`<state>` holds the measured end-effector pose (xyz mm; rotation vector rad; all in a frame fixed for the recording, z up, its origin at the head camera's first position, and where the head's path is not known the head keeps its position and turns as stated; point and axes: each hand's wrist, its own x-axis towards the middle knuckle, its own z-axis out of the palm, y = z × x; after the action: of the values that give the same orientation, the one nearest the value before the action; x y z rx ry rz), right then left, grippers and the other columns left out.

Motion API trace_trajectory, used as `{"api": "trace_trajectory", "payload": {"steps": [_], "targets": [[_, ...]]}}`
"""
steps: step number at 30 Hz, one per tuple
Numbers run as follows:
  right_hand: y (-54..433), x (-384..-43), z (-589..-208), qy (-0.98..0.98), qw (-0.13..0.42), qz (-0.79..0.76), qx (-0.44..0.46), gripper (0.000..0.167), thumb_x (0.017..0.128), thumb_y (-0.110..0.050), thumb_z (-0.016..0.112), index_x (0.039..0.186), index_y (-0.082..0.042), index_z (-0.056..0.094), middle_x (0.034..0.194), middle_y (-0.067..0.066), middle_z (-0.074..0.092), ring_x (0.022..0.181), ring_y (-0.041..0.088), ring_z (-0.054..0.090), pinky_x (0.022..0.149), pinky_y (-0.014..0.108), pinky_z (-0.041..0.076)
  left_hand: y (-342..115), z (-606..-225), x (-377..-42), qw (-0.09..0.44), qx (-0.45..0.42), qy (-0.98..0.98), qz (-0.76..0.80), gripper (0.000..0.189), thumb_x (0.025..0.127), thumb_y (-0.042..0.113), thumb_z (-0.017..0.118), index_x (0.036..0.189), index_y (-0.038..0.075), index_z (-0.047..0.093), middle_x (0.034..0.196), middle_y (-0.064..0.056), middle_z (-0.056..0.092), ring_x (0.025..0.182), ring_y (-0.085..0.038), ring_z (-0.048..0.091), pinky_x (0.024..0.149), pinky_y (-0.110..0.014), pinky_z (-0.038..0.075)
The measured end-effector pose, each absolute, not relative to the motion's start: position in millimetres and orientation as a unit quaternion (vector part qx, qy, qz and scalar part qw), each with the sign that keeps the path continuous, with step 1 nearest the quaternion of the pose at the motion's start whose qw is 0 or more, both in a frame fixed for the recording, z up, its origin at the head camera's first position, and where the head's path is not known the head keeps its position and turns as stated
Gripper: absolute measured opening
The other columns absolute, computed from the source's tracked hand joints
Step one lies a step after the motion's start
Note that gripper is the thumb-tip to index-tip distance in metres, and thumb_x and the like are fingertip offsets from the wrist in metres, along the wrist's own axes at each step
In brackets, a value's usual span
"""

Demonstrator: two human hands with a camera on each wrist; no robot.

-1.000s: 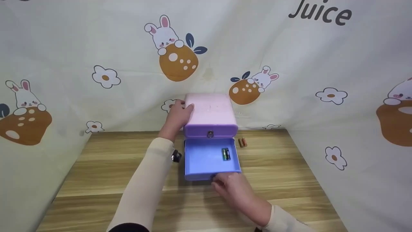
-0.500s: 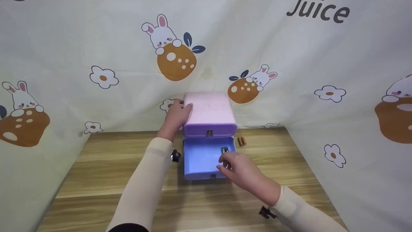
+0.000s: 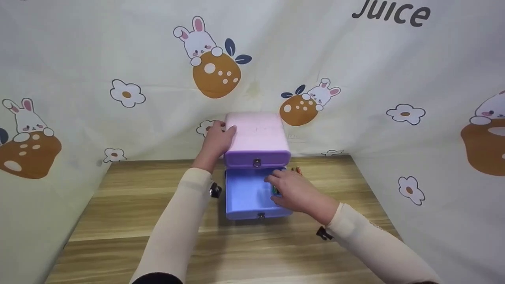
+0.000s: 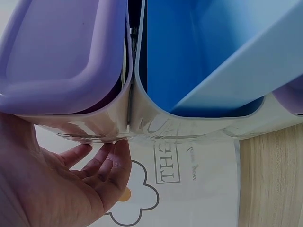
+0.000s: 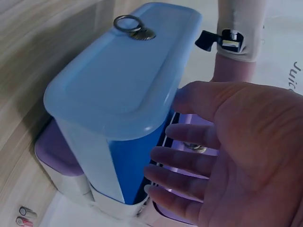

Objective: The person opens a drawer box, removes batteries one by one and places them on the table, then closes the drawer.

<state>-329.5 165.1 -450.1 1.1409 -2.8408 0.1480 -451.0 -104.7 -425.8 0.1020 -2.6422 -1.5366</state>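
Note:
A small drawer cabinet (image 3: 256, 132) with a pink top stands against the patterned backdrop. Its purple top drawer (image 3: 240, 159) is closed, while the blue drawer (image 3: 244, 197) below is pulled out. My left hand (image 3: 217, 140) rests against the cabinet's left side, thumb at the top edge; in the left wrist view its fingers (image 4: 116, 163) touch the side wall. Over the right part of the blue drawer is my right hand (image 3: 294, 191), fingers extended and holding nothing in the right wrist view. It partly hides the green batteries (image 3: 275, 189) inside the drawer.
Two reddish batteries (image 3: 296, 170) lie on the wooden table (image 3: 158, 221) right of the cabinet, partly behind my right hand. A ring pull (image 5: 129, 24) hangs on the blue drawer's front. Another purple drawer (image 5: 57, 149) sits underneath.
My right hand has let go of the blue drawer's front and moved up over the drawer's right side, above the green batteries. The left hand stays on the cabinet.

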Motion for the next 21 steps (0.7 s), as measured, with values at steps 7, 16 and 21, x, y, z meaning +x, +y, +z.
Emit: {"api": "trace_trajectory", "payload": {"steps": [7,16,21], "targets": [[161,-342,-455,-0.933,0.02,-0.001,0.36,0.05,0.097,-0.027,0.086,0.139,-0.006,0.07,0.132,0.012,0.071,0.123,0.033,0.065,0.111,0.052,0.053,-107,-425,-453,0.047,0.035,-0.869,-0.491,0.069,0.111,0.051,0.054,0.158,0.001,0.045,0.15,-0.023,0.058,0.138,-0.039,0.056,0.117,-0.054,0.045],[161,-353,-465,-0.932,0.027,0.007,0.361,0.046,0.095,-0.021,0.086,0.135,-0.006,0.071,0.13,0.014,0.072,0.123,0.036,0.066,0.109,0.056,0.053,-108,-427,-454,0.042,0.042,-0.867,-0.495,0.068,0.111,0.051,0.054,0.158,0.003,0.045,0.151,-0.024,0.056,0.14,-0.04,0.055,0.119,-0.054,0.044],[165,-357,-470,-0.928,0.042,0.002,0.371,0.041,0.091,-0.016,0.086,0.128,-0.004,0.073,0.126,0.015,0.073,0.122,0.037,0.066,0.109,0.056,0.053,-105,-429,-455,0.042,0.035,-0.867,-0.495,0.069,0.11,0.051,0.054,0.158,0.002,0.045,0.15,-0.022,0.058,0.139,-0.039,0.056,0.118,-0.053,0.045]]}}
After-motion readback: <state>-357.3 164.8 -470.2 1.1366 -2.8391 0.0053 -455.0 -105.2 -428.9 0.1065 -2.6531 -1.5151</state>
